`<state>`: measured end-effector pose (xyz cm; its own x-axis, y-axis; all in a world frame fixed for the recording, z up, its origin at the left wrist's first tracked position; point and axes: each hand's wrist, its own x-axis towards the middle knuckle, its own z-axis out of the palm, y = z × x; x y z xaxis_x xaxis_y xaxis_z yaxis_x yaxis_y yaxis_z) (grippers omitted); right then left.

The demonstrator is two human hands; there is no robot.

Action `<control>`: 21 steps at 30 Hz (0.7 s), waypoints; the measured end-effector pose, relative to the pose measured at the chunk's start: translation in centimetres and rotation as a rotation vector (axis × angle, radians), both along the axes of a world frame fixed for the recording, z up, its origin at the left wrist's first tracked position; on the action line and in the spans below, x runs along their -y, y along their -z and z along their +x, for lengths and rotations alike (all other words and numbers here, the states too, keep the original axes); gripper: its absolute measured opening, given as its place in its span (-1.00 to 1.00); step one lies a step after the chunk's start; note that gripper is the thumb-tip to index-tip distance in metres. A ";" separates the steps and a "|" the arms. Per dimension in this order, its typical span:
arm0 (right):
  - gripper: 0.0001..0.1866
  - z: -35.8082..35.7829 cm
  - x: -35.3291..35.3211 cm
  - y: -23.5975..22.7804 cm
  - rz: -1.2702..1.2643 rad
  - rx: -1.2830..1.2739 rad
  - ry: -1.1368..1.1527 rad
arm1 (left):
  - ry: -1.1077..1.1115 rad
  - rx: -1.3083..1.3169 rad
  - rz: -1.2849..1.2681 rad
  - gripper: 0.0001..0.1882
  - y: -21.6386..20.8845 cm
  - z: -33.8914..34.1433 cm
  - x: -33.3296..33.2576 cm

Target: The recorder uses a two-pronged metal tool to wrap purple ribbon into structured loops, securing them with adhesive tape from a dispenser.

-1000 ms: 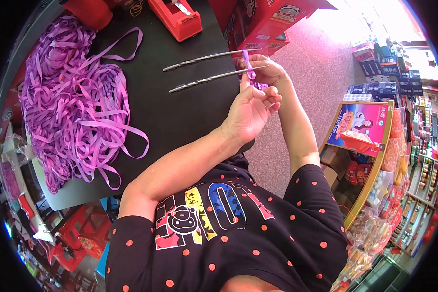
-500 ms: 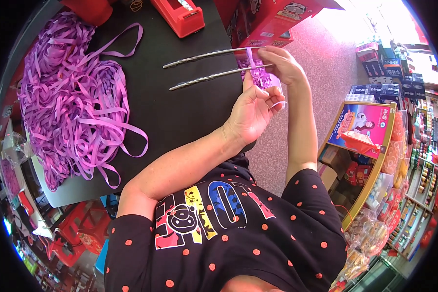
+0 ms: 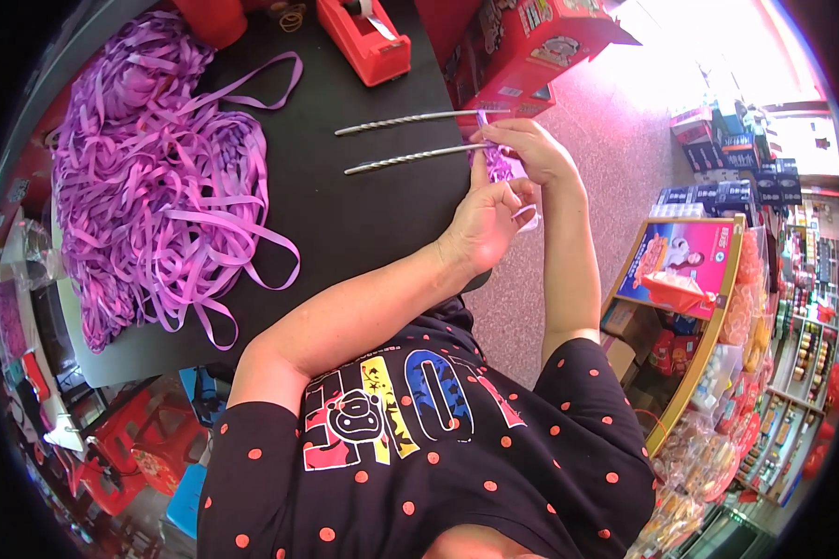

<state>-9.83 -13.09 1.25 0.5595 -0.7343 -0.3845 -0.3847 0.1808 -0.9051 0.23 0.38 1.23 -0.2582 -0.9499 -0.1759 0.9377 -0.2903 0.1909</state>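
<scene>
Head view: a black desk point(image 3: 364, 233) carries heaped purple ribbon point(image 3: 158, 186) and a red tape dispenser point(image 3: 389, 63) beside speckled floor point(image 3: 615, 140). At its edge, the right hand point(image 3: 541, 156) pinches a woven strip point(image 3: 501, 170) at two metal rods point(image 3: 410, 161); the left hand point(image 3: 488, 222) curls nearby, grip unclear.

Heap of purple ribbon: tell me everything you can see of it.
The heap of purple ribbon is a large tangle of flat, narrow strips, glossy like satin or plastic, in lighter and darker purple. It lies loose on the black table, on the person's left, with long loops straying from its right side. Neither the left hand nor the right hand touches it.
</scene>
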 end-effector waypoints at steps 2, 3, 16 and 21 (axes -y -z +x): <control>-0.70 -0.6 0.8 1.0 0.210 0.115 0.182 | -0.030 0.011 -0.010 -0.10 0.3 -0.1 -0.2; -0.61 0.5 0.7 0.2 0.266 0.085 0.159 | -0.042 0.017 0.004 -0.11 0.8 0.2 -0.2; -0.75 0.4 4.4 4.2 0.351 0.365 0.041 | 0.504 0.618 -0.324 -0.49 -5.4 5.7 -6.2; -0.72 -3.3 6.0 5.9 0.395 0.451 0.190 | 0.279 1.300 -0.510 -0.66 -10.4 16.8 -12.9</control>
<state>-13.17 -19.13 -4.69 0.6040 -0.6873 -0.4035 0.0914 0.5626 -0.8216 17.02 13.25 11.60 -0.3673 -0.9259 -0.0887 -0.0584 -0.0722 0.9957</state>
